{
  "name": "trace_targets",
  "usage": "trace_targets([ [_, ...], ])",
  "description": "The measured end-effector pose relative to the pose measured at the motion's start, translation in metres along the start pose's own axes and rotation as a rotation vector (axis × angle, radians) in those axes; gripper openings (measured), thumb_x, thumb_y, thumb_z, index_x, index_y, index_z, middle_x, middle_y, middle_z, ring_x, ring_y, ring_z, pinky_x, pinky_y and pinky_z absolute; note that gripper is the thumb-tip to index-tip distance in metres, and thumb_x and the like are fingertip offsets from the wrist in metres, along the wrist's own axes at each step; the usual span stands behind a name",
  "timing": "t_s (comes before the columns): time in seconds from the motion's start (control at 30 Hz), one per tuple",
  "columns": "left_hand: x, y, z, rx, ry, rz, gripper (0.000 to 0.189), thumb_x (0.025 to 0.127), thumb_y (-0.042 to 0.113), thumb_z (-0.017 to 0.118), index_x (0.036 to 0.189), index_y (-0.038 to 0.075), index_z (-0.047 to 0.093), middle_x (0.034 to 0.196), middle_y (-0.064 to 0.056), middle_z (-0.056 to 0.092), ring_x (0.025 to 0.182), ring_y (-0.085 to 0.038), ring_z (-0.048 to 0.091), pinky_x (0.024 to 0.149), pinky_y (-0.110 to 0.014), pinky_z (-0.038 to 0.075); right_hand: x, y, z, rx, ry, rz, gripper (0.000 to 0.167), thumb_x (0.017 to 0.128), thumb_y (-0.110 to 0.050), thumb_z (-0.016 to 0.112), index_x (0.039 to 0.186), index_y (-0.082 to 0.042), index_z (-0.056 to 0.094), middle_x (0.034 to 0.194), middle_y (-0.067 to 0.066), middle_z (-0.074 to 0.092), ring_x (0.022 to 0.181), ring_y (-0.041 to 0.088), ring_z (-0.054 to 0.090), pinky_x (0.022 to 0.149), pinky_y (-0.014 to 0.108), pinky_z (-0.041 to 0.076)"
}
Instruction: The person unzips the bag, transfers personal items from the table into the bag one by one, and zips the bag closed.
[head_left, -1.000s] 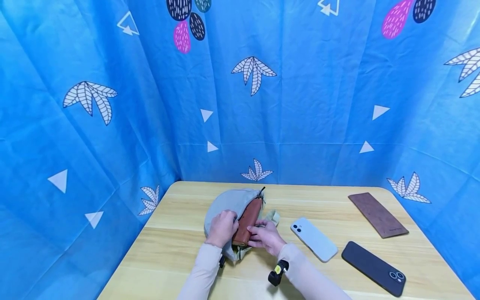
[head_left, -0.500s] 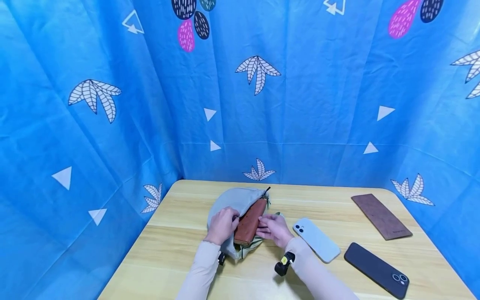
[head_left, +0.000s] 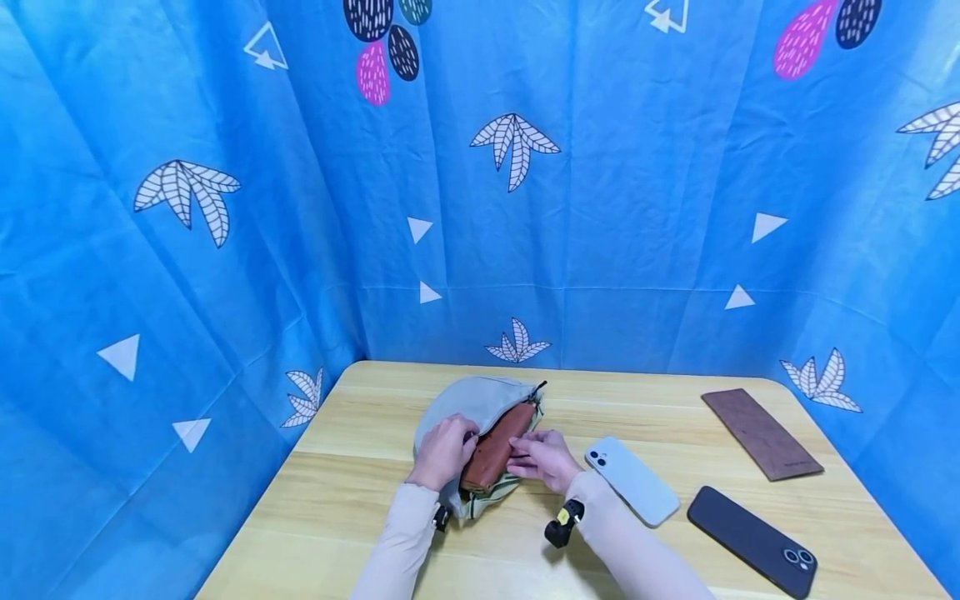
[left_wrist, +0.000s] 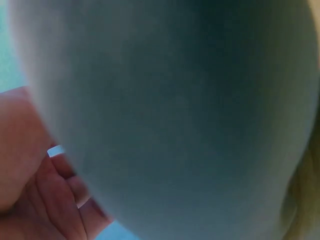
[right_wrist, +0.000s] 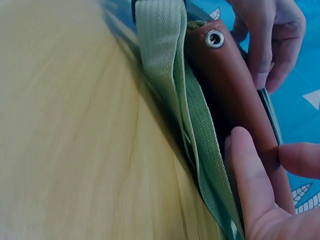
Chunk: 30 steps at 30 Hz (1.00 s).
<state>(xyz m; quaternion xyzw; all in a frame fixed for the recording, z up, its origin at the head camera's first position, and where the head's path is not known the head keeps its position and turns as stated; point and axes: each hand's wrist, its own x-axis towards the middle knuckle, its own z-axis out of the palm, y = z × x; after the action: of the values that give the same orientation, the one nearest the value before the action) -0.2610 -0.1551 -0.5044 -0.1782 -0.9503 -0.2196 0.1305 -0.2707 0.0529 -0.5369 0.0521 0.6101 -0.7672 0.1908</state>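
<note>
A soft grey-green bag [head_left: 452,398] lies at the left of the table with its zipped mouth spread. In that mouth sits a reddish-brown long wallet [head_left: 491,457]; its metal eyelet [right_wrist: 215,38] shows in the right wrist view. My left hand [head_left: 446,452] grips the bag's left edge, fingertips curled over the rim. From the other side my right hand [head_left: 546,460] pinches the wallet, thumb on its upper face and index finger along its side. A pale green webbing strap [right_wrist: 167,55] runs beside the wallet. The bag's body fills most of the left wrist view.
To the right lie a white phone [head_left: 632,481] and a black phone [head_left: 750,537], both with cameras up. Behind them is a flat dark-brown wallet [head_left: 762,433]. Blue patterned curtains [head_left: 637,200] enclose the wooden table [head_left: 330,500].
The brown wallet has shifted slightly within the bag's mouth, its near end moving left over the last half second. My right thumb lies further over it. The left hand keeps its grip.
</note>
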Motion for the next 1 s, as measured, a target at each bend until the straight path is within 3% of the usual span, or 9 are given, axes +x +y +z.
trace_targets([
  [0.13, 0.000, -0.001, 0.000, 0.005, -0.002, 0.033, 0.010, 0.094, 0.010, 0.071, 0.101, 0.010, 0.079, 0.101, -0.006, 0.076, 0.093, -0.023, 0.073, 0.077, -0.040, 0.060, 0.002, 0.001, 0.004, 0.022, 0.012, 0.000, 0.016, 0.099, -0.002, 0.062, 0.109, 0.005, 0.051, 0.089, 0.014, 0.067, 0.075, 0.021, 0.070, 0.075, 0.034, 0.064],
  [0.43, -0.001, 0.000, -0.002, -0.007, -0.017, 0.074, 0.009, 0.095, 0.010, 0.071, 0.099, 0.011, 0.078, 0.096, -0.003, 0.074, 0.088, -0.019, 0.070, 0.074, -0.036, 0.058, 0.005, 0.004, 0.013, 0.057, 0.016, -0.009, 0.027, 0.099, 0.000, 0.060, 0.121, 0.012, 0.048, 0.096, 0.015, 0.066, 0.083, 0.022, 0.069, 0.083, 0.037, 0.064],
  [0.6, 0.000, 0.001, -0.003, -0.017, -0.039, 0.057, 0.009, 0.096, 0.013, 0.070, 0.100, 0.011, 0.079, 0.094, -0.001, 0.072, 0.085, -0.016, 0.068, 0.073, -0.033, 0.057, 0.005, 0.002, 0.017, 0.043, 0.025, -0.028, 0.029, 0.099, 0.001, 0.060, 0.122, 0.014, 0.048, 0.099, 0.017, 0.067, 0.084, 0.021, 0.071, 0.084, 0.036, 0.064],
  [0.83, 0.001, 0.001, -0.002, -0.032, -0.061, 0.072, 0.011, 0.098, 0.013, 0.068, 0.098, 0.013, 0.078, 0.095, 0.000, 0.072, 0.085, -0.014, 0.067, 0.071, -0.030, 0.055, 0.012, 0.002, 0.018, 0.051, 0.036, -0.012, 0.015, 0.098, 0.005, 0.060, 0.111, 0.009, 0.053, 0.094, 0.017, 0.070, 0.080, 0.020, 0.074, 0.077, 0.030, 0.064],
  [1.0, 0.001, 0.002, -0.002, -0.050, -0.064, 0.076, 0.011, 0.098, 0.013, 0.068, 0.097, 0.014, 0.079, 0.095, 0.000, 0.072, 0.086, -0.015, 0.067, 0.073, -0.032, 0.056, 0.014, -0.001, 0.020, 0.039, 0.053, -0.009, 0.015, 0.097, 0.005, 0.061, 0.110, 0.009, 0.054, 0.094, 0.016, 0.069, 0.077, 0.019, 0.074, 0.074, 0.028, 0.064],
])
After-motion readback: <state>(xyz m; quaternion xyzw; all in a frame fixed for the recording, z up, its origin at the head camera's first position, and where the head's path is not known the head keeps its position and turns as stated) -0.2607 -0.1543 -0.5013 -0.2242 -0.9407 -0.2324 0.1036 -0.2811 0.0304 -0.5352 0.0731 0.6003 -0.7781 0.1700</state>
